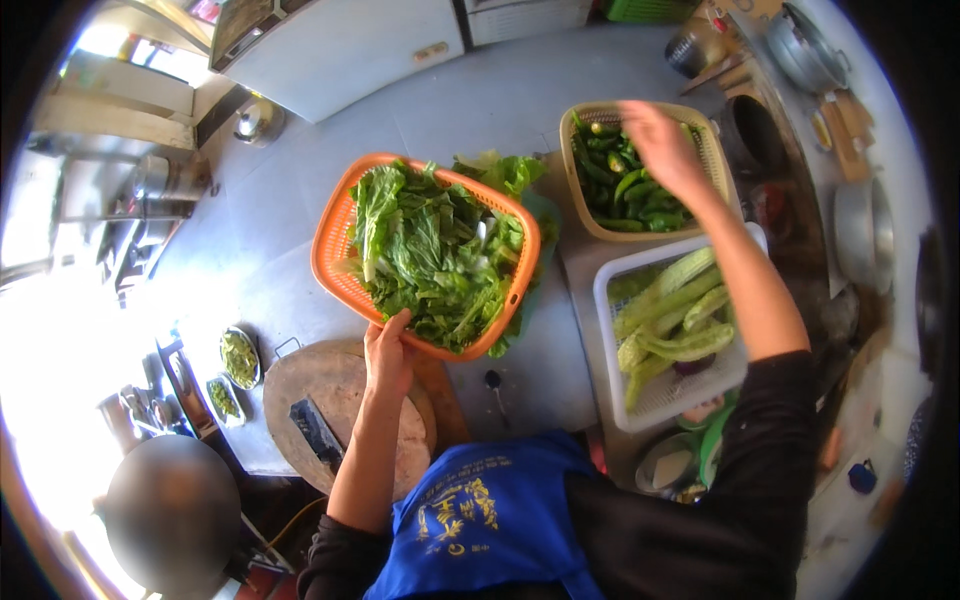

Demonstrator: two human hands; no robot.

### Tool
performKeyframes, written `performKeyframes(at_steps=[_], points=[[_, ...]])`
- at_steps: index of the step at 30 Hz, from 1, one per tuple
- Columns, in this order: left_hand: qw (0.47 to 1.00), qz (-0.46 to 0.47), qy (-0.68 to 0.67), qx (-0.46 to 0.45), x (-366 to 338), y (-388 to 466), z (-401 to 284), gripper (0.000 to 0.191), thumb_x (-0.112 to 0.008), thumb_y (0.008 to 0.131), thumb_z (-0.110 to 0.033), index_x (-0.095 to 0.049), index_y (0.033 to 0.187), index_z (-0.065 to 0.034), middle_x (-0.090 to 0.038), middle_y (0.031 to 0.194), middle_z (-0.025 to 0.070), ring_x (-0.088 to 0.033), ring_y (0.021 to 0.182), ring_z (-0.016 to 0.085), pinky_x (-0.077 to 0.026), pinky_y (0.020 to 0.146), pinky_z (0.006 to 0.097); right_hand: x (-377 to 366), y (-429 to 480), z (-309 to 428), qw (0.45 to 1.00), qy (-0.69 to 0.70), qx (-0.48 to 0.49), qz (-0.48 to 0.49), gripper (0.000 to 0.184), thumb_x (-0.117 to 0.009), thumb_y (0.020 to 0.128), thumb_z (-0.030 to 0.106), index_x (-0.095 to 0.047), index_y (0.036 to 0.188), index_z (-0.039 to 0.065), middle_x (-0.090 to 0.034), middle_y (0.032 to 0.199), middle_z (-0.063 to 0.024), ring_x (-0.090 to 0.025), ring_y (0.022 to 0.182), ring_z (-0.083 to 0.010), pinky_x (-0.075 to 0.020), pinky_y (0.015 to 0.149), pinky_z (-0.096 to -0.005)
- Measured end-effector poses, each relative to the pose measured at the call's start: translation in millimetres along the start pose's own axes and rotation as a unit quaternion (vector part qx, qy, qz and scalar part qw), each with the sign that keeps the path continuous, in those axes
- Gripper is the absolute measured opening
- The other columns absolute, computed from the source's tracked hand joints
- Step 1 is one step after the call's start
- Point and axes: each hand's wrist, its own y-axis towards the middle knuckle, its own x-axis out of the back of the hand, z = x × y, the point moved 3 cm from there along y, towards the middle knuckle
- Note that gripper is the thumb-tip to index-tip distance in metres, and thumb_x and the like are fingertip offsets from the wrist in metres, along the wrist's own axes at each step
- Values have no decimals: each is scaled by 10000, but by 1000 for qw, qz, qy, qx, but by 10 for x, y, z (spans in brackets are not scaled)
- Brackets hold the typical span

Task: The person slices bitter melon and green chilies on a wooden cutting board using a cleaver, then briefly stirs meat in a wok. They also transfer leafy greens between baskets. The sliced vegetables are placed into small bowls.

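My left hand [387,354] grips the near rim of an orange plastic basket [339,259], which is tilted and heaped with cut leafy greens [427,240]. My right hand [660,142], blurred, is over a beige plastic basket [637,235] of green peppers [611,176]. Its fingers stretch toward the far rim; whether they touch anything cannot be told. More leafy greens [510,171] show behind the orange basket, partly hidden by it. Below my right forearm is a white plastic basket [611,367] with several ridged green gourds [675,315] and a dark purple vegetable [694,365].
A cleaver [315,431] lies on a round wooden chopping block [352,375] at left. Two dishes of cut greens [238,356] [223,397] stand beyond it. A dark spoon [495,386] rests on the metal counter [540,322]. Metal pots [806,49] line the right side.
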Motion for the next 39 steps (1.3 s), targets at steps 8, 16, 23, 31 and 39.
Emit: performKeyframes(at_steps=[8, 16, 23, 31, 39], points=[[999, -20, -19, -31, 42, -75, -29, 194, -668, 987, 2, -670, 1178, -28, -715, 1075, 44, -694, 929, 168, -589, 801, 325, -1810, 178, 893, 906, 273, -173, 273, 677, -458, 1155, 513, -491, 1602, 4, -567, 1582, -239, -527, 1476, -313, -402, 1229, -407], [984, -34, -77, -157, 1118, -716, -682, 322, -605, 967, 45, -642, 1285, 16, -727, 1164, 110, -713, 1062, 251, -589, 947, 386, -2382, -708, 1167, 957, -67, 194, 203, 673, -439, 1152, 489, -460, 1613, -1, -429, 1685, -218, -368, 1583, -364, -281, 1315, -482], [974, -95, -75, -193, 2001, -1217, -772, 359, -577, 976, 71, -636, 1326, 23, -720, 1202, 102, -714, 1083, 237, -595, 966, 374, -2244, -623, 1292, 978, 22, 196, 73, 554, -589, 1106, 421, -590, 1492, 23, -600, 1522, -240, -594, 1386, -420, -452, 1180, -549], [985, -117, 0, -128, 2145, -1359, -361, 169, -665, 962, 0, -660, 1128, -30, -696, 934, 20, -676, 846, 139, -575, 802, 294, -2271, -454, 848, 992, -45, 67, 102, 667, -595, 1085, 428, -455, 1610, 42, -618, 1463, -250, -580, 1351, -442, -461, 1135, -522], [987, 12, -68, -148, 2058, -1473, -120, 288, -622, 985, 10, -674, 1268, -4, -740, 1142, 58, -706, 1002, 157, -572, 901, 303, -2279, -1226, 1382, 977, -120, 168, -47, 800, -623, 1073, 485, -359, 1657, 7, -460, 1594, -336, -471, 1455, -479, -377, 1215, -527]])
